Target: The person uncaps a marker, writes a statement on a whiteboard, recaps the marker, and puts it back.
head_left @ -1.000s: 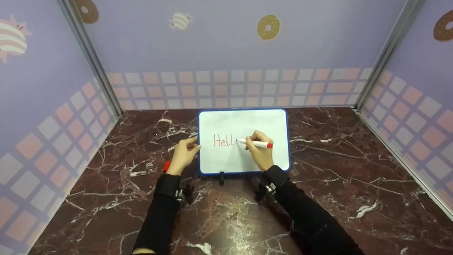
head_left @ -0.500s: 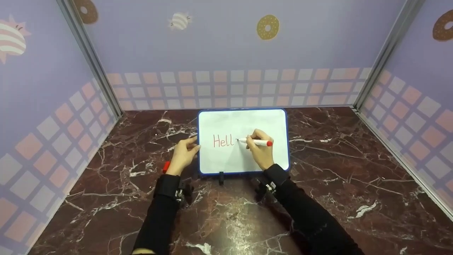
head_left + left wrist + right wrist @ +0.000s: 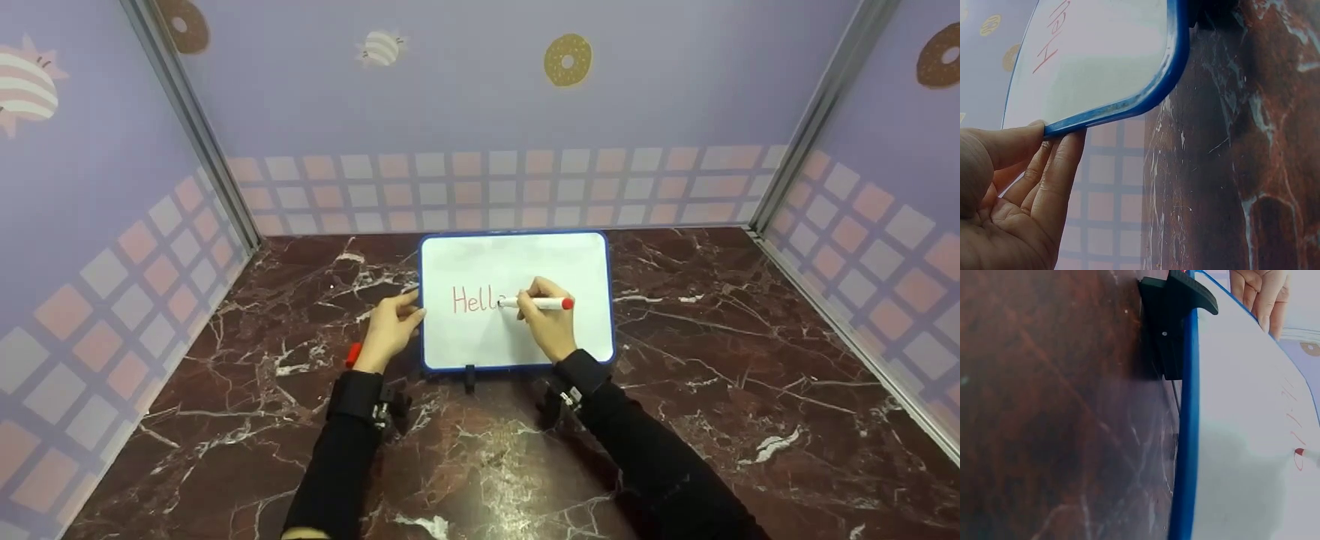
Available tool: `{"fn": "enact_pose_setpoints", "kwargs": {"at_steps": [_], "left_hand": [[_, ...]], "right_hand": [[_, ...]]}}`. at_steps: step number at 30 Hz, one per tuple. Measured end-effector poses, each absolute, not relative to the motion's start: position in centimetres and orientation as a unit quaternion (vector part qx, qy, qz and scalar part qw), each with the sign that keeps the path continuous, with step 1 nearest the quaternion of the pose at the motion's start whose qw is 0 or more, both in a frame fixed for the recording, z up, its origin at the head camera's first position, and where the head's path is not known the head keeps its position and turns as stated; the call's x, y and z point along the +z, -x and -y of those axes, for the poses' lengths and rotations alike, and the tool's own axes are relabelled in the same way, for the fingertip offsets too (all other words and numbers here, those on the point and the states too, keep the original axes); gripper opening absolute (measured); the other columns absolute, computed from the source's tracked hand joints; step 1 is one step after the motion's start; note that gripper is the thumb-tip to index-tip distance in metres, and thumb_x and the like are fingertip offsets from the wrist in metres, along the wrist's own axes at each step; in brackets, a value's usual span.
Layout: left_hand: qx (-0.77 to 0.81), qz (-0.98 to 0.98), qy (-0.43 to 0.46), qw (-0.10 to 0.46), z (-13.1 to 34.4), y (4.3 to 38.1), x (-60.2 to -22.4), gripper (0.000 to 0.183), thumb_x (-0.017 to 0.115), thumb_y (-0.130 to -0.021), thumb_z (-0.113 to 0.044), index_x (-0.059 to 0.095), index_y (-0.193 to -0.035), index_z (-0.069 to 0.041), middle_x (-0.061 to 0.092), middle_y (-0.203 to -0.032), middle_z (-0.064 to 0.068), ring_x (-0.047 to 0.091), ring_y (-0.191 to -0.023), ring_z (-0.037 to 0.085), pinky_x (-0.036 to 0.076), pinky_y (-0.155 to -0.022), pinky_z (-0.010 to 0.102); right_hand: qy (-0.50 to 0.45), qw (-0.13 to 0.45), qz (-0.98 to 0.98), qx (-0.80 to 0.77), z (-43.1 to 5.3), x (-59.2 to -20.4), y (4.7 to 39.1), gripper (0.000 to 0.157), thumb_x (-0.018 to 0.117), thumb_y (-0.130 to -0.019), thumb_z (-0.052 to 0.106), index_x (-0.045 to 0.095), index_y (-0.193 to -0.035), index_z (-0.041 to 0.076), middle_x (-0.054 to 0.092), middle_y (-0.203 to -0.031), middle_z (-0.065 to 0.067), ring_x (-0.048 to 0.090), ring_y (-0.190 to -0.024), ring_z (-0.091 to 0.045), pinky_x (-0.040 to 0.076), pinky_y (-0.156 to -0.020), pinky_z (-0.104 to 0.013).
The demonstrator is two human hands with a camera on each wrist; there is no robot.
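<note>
A small whiteboard [image 3: 450, 341] with a blue frame leans upright on the table, red handwriting [image 3: 474, 300] reading "Hell" plus a partly covered round letter across its middle. My left hand [image 3: 390, 326] pinches the board's left edge, thumb on the front and fingers behind, as the left wrist view shows. Over the board, my right hand [image 3: 551, 319] holds a white marker [image 3: 544, 303] with a red end. The marker's tip [image 3: 1300, 451] is right at an open red loop in the right wrist view. Most of the right hand is outside that view.
A black clip-like support [image 3: 1176, 326] holds the board's lower edge. Partly behind my left wrist lies a small red object [image 3: 353, 355]. The dark marbled table [image 3: 750, 375] is enclosed by patterned panels [image 3: 480, 97] at the back and both sides.
The marker tip has shifted slightly left and down, after a small rise, and a curved red stroke now shows after "Hell". My left hand and the board stay put.
</note>
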State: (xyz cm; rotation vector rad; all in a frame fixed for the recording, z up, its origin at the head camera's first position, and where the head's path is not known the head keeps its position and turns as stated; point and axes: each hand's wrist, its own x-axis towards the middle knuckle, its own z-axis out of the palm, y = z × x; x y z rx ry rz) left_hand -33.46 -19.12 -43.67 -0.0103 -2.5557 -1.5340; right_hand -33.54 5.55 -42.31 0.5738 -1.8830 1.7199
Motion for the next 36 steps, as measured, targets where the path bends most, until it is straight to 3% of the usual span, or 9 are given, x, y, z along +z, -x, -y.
{"fn": "enact_pose_setpoints", "kwargs": {"at_steps": [7,16,24,36], "left_hand": [[-0.507,0.858,0.009,0.084,19.0,33.4,-43.6,0.044,0.06,-0.096,-0.003,0.053,-0.139,0.003,0.065,-0.119,0.032,0.068,-0.108,0.04,0.061,-0.085,0.045],[-0.509,0.857,0.001,0.08,19.0,33.6,-43.7,0.044,0.061,-0.096,-0.003,0.053,-0.139,0.003,0.066,-0.118,0.031,0.068,-0.107,0.039,0.061,-0.085,0.045],[-0.511,0.856,-0.001,0.081,19.2,33.6,-43.8,0.044,0.061,-0.096,-0.003,0.052,-0.14,0.003,0.065,-0.12,0.031,0.067,-0.109,0.04,0.063,-0.082,0.038],[-0.516,0.853,0.002,0.077,19.1,33.4,-43.7,0.044,0.061,-0.096,-0.004,0.053,-0.139,0.003,0.065,-0.12,0.031,0.068,-0.108,0.04,0.062,-0.085,0.043]], "right_hand": [[-0.183,0.265,0.692,0.646,-6.0,-41.8,33.8,0.021,0.055,-0.085,-0.014,0.046,-0.066,-0.016,0.057,-0.058,-0.034,0.056,-0.048,-0.028,0.038,-0.045,-0.014],[-0.145,0.261,0.679,0.67,-8.2,-41.8,34.2,0.022,0.055,-0.083,-0.014,0.046,-0.064,-0.013,0.055,-0.057,-0.036,0.055,-0.045,-0.013,0.034,-0.044,-0.014],[-0.145,0.26,0.683,0.667,-8.9,-42.0,34.3,0.023,0.057,-0.083,-0.013,0.047,-0.063,-0.012,0.055,-0.057,-0.037,0.055,-0.045,-0.016,0.034,-0.044,-0.014],[-0.148,0.246,0.689,0.665,-8.7,-42.1,34.4,0.021,0.057,-0.084,-0.013,0.046,-0.066,-0.017,0.055,-0.059,-0.039,0.055,-0.046,-0.017,0.036,-0.045,-0.015]]}}
